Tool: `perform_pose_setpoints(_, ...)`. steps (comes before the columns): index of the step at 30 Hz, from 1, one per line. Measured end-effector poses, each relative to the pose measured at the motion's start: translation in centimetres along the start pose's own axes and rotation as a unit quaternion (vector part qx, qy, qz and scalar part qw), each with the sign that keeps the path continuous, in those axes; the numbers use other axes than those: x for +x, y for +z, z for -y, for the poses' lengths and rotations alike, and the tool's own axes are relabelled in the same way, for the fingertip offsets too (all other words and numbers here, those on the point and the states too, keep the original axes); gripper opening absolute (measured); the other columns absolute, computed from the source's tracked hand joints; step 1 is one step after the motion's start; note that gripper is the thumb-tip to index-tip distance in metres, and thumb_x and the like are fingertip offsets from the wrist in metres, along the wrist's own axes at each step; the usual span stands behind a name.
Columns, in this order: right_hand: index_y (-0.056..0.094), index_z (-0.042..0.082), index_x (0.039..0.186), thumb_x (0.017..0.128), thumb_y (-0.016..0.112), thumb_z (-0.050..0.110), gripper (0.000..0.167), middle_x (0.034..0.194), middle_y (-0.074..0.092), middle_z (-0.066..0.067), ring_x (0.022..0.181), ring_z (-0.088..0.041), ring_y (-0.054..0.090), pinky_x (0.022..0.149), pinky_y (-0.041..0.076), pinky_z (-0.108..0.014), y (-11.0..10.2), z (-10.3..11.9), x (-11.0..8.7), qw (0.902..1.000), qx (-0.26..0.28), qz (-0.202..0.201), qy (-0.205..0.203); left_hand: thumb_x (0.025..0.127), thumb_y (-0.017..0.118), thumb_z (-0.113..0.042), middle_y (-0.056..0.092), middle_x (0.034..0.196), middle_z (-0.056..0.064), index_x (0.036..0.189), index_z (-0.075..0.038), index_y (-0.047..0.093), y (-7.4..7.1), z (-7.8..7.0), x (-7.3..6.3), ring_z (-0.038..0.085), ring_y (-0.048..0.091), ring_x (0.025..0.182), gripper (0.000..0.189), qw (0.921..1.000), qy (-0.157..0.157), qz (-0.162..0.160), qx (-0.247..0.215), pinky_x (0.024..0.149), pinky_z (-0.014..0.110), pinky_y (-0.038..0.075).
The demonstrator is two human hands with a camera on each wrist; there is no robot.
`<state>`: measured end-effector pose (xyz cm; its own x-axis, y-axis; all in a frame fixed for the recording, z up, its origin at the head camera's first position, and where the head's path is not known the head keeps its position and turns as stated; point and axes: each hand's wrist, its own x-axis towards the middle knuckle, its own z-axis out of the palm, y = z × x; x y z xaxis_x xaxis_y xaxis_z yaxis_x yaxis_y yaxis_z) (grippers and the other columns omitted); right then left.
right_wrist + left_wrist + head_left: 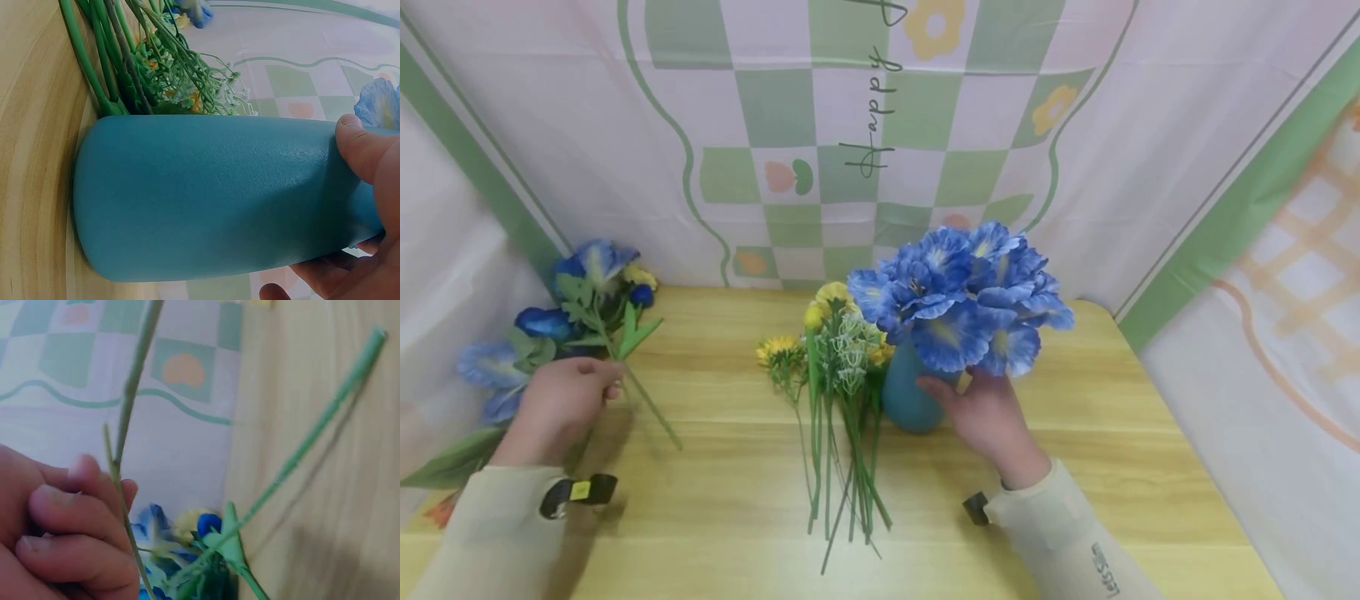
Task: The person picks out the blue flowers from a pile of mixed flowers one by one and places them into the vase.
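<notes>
My left hand is at the left of the table, fingers curled, with a thin green flower stem pinched in it. Which bloom tops that stem I cannot tell. Around this hand lie blue flowers with green leaves, and a small yellow one is behind them. My right hand grips the upper part of a blue vase, thumb on one side and fingers on the other. Large blue ruffled flowers fill the vase's mouth and hide its rim. The vase stands upright on the table.
Beside the vase, a bunch of yellow and white flowers lies with long green stems pointing to the front. An orange bloom shows near the left sleeve. A patterned cloth hangs behind the wooden table.
</notes>
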<state>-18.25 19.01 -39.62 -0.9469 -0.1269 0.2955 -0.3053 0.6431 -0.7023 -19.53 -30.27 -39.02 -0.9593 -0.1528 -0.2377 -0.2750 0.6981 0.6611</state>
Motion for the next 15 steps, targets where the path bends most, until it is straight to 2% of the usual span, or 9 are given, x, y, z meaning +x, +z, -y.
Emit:
perform_pose_setpoints(2,0.041,0.012,0.148,0.089,0.074,0.041,0.073,0.150,0.044,-0.011,0.136,-0.034,0.041,0.107,0.039,-0.053,0.0,0.0,0.0,1.0000,-0.001,0.000,0.000,0.106,0.038,-0.046,0.063,0.107,0.016,0.125,0.001,0.062,-0.1,-0.4,-0.2,0.025,0.049,0.070,0.056,0.9996,-0.001,-0.019,-0.022,0.060,0.036,0.041)
perform_pose_setpoints(6,0.038,0.012,0.150,0.089,0.073,0.044,0.077,0.151,0.042,-0.012,0.137,-0.035,0.040,0.107,0.038,-0.054,0.0,-0.1,-0.1,1.0000,-0.001,0.001,0.005,0.104,0.040,-0.050,0.063,0.103,0.016,0.131,-0.001,0.059,-0.3,-1.1,-0.5,0.021,0.045,0.057,0.058,0.9978,-0.002,-0.043,-0.050,0.050,0.037,0.041)
perform_pose_setpoints(9,0.035,0.011,0.151,0.089,0.072,0.046,0.080,0.153,0.040,-0.013,0.137,-0.035,0.039,0.108,0.038,-0.054,0.0,-0.2,-0.1,0.9999,0.001,0.003,0.011,0.103,0.042,-0.052,0.064,0.099,0.010,0.132,-0.003,0.059,-0.4,-1.7,-0.7,0.019,0.047,0.059,0.059,0.9962,0.008,-0.058,-0.064,0.049,0.035,0.042)
perform_pose_setpoints(13,0.032,0.011,0.153,0.090,0.071,0.046,0.083,0.153,0.039,-0.013,0.138,-0.035,0.038,0.108,0.037,-0.054,0.0,-0.1,-0.1,0.9999,0.003,0.005,0.013,0.101,0.050,-0.049,0.067,0.095,0.000,0.128,-0.006,0.062,0.1,-2.3,-1.0,0.017,0.059,0.076,0.053,0.9883,0.039,-0.074,-0.128,0.061,0.027,0.051)
perform_pose_setpoints(15,0.032,0.011,0.153,0.090,0.072,0.045,0.082,0.153,0.039,-0.013,0.137,-0.035,0.039,0.108,0.038,-0.053,0.0,-0.1,-0.1,0.9999,0.004,0.005,0.010,0.102,0.053,-0.042,0.069,0.095,0.000,0.122,-0.002,0.063,0.6,-2.6,-1.1,0.017,0.065,0.080,0.046,0.9786,0.073,-0.078,-0.176,0.065,0.025,0.056)
